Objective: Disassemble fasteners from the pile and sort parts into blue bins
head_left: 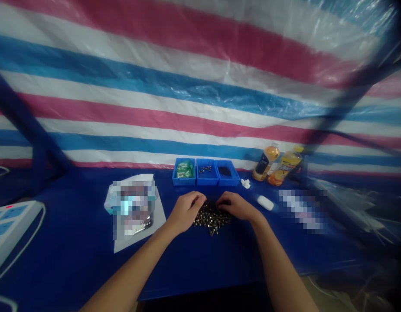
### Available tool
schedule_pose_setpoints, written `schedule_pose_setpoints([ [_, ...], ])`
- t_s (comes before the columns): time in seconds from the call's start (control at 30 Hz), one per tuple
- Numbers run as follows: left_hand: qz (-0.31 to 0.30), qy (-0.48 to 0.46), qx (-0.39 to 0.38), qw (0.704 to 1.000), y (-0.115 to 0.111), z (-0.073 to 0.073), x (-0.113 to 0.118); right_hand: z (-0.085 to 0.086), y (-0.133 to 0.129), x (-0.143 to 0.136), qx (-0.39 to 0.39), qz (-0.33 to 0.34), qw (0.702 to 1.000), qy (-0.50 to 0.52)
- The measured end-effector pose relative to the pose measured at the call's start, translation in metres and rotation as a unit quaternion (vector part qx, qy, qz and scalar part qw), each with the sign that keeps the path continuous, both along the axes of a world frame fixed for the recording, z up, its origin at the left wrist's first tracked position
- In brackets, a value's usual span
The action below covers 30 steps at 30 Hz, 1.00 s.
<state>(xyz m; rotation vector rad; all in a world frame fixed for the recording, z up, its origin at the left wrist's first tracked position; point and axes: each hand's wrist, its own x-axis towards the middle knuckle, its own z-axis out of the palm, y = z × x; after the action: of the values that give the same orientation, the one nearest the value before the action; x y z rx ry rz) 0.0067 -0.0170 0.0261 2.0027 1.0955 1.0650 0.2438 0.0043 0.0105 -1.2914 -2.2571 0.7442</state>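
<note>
A pile of small, shiny brass-and-dark metal pieces [213,221] lies on the blue tabletop; their exact kind is too small to tell. At its upper left edge is my left hand [188,211], fingers curled together over the pieces. My right hand [236,205] reaches in from the other side with thumb and fingertips pinched at the pile's upper right edge. Whatever either hand's fingertips hold is hidden or too small to name. Just beyond the hands, a blue bin with green packets [184,171], a bin with a few small metal pieces [207,172] and a bin with dark contents [226,173] stand side by side.
Two orange drink bottles, one dark-labelled [265,164] and one yellow-capped [285,167], stand at the back right. Nearer are crumpled tissue [245,183] and a white rounded case [265,203]. White paper [122,242] lies left, with a power strip [11,225] farther left.
</note>
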Motion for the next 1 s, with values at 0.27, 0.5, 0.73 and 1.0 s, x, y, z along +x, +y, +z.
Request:
schedule_pose_setpoints([
  [0.27,0.008,0.019,0.003,1.0,0.0,0.001,0.0,0.003,0.002,0.001,0.004,-0.058,0.997,0.049],
  [0.5,0.006,0.039,0.029,0.999,0.002,-0.002,0.001,0.008,-0.003,-0.022,0.013,-0.05,0.986,0.16],
  [0.73,0.017,0.051,0.02,0.998,0.002,-0.003,0.0,0.013,-0.013,-0.047,0.022,0.006,0.978,0.209],
  [1.0,0.019,-0.002,-0.051,0.999,0.007,-0.004,-0.003,0.012,-0.013,-0.052,0.055,-0.046,0.975,0.211],
])
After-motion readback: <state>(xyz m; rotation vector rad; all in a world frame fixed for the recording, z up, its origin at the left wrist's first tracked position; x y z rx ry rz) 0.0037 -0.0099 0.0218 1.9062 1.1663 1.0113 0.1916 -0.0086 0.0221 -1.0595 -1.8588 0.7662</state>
